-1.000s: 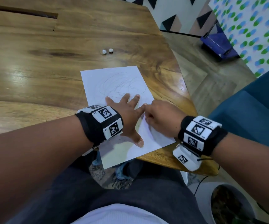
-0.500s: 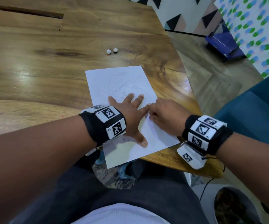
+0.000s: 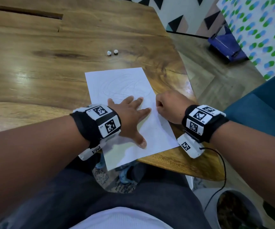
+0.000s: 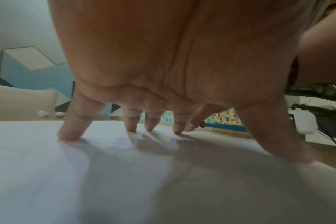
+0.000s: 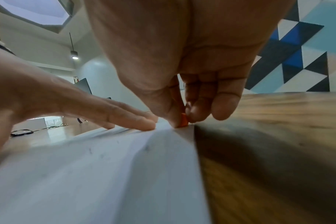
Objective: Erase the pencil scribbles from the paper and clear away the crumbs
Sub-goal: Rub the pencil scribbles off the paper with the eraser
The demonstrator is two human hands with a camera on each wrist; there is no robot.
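Note:
A white sheet of paper [image 3: 122,83] with faint pencil scribbles [image 3: 125,87] lies near the front right corner of the wooden table [image 3: 34,63], its near corner hanging over the edge. My left hand [image 3: 130,113] lies flat on the sheet with fingers spread, pressing it down [image 4: 128,128]. My right hand [image 3: 168,104] is at the sheet's right edge and pinches a small orange eraser [image 5: 184,120] between thumb and fingertips, the eraser touching the paper. A few dark crumbs [image 5: 147,147] lie on the paper near the eraser.
Two small white lumps [image 3: 112,52] sit on the table beyond the paper. A blue chair [image 3: 265,103] stands to the right. A dark bin [image 3: 236,210] stands on the floor at lower right, and a cable [image 3: 222,169] hangs from my right wrist.
My right hand with the eraser has moved up and right along the sheet's right edge, away from my left fingertips. The left hand has stayed flat on the paper.

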